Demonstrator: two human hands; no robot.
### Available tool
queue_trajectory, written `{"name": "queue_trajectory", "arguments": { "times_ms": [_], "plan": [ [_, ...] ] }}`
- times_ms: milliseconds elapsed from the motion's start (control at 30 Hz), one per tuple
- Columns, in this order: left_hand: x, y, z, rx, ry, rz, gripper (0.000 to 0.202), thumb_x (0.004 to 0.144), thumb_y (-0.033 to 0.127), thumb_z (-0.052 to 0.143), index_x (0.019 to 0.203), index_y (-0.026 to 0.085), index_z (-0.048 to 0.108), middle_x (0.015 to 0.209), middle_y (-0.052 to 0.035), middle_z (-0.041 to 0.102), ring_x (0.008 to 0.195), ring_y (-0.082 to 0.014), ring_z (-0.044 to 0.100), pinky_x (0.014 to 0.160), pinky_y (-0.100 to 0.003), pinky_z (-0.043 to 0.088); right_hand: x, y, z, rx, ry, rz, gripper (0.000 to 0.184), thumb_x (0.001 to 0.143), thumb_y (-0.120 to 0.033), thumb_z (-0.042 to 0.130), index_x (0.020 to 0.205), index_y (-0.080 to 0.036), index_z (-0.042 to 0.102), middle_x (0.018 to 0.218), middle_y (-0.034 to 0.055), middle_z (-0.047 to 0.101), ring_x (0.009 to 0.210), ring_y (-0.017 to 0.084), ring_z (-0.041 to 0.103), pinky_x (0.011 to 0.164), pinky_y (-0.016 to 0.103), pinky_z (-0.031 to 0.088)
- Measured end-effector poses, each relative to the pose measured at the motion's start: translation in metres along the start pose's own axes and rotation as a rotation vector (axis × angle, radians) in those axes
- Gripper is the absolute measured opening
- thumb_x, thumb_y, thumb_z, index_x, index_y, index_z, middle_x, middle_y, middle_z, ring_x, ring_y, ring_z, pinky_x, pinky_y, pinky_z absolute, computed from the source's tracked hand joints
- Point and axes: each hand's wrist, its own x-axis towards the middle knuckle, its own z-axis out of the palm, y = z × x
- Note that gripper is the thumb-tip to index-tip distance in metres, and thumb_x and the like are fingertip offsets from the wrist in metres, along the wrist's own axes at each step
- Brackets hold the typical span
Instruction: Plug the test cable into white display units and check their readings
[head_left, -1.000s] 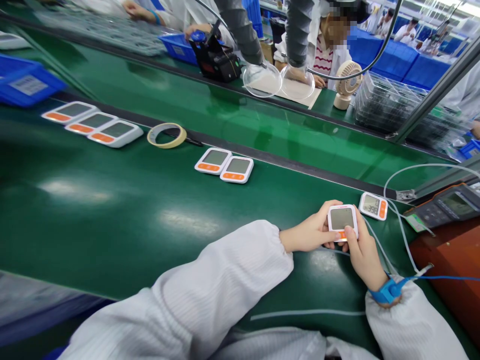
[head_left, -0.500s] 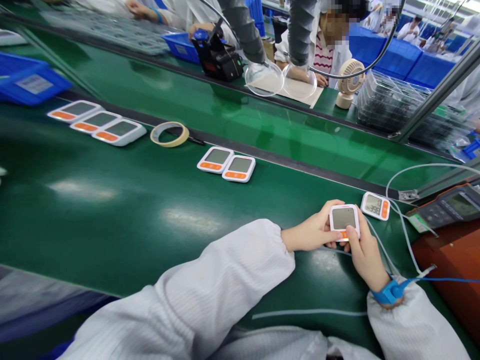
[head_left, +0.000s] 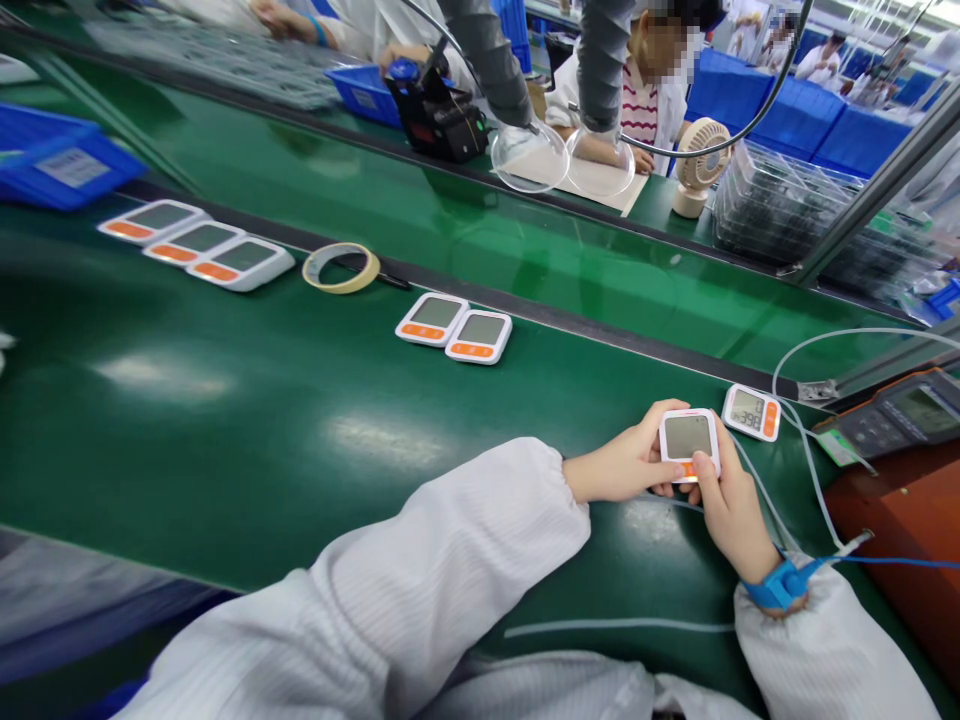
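Observation:
Between both hands is a small white digital meter with a grey screen and orange buttons. My left hand grips its left side, thumb at the buttons. My right hand closes on its right side, with the thumb over the button strip and a blue strap on the wrist. The fingers behind the meter are partly hidden. Just right of it, a similar meter lies turned on the table, digits showing on its screen. Farther left lie two more meters, one of them the right-hand meter.
A tape roll and several large-screened devices lie along the back edge, near a blue bin. At right are a handheld instrument, a brown box and thin tubes. Across the divider, a co-worker sits near a fan.
The camera view has shifted very slightly. Both hands keep the same hold on the meter, and the objects on the table stay in place.

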Motion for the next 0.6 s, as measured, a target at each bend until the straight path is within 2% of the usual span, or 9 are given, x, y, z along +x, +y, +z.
{"name": "queue_trajectory", "arguments": {
  "times_ms": [600],
  "plan": [
    [0.0001, 0.0003, 0.0007, -0.005, 0.011, -0.013, 0.071, 0.082, 0.033, 0.073, 0.136, 0.028, 0.027, 0.105, -0.0035, 0.053, 0.074, -0.0113, 0.061, 0.063, -0.026, 0.051, 0.0006, 0.0033, -0.0001, 0.001, 0.004, -0.016, 0.058, 0.100, -0.043, 0.040, 0.152, -0.018, 0.031, 0.067, -0.0006, 0.064, 0.053, 0.019, 0.061, 0.054, 0.027, 0.051]
  ]
}}
